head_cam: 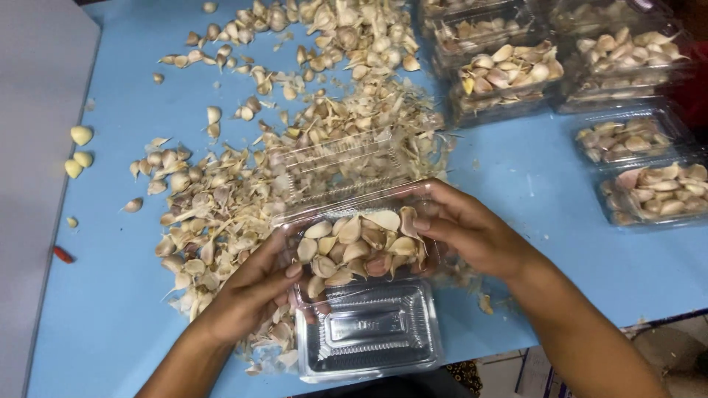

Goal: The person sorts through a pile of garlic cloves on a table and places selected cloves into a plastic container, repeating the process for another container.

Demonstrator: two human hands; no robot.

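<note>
A clear plastic clamshell box [354,250] filled with garlic cloves [352,247] is gripped at both ends by the left hand [254,287] and the right hand [468,228] over a blue table [516,177]. Its open lid [369,332] is seen toward the table's near edge. Loose cloves and papery skins [221,206] are scattered behind, and filled boxes [509,74] are stacked at upper right.

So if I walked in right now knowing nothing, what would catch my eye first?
Probably the two bare hands at the bottom centre, the left hand and right hand, cupping a clear plastic hinged box heaped with pale garlic cloves. Behind them a wide scatter of loose cloves and papery skins covers the light blue table. At the upper right sit more clear boxes already filled with cloves.
</note>
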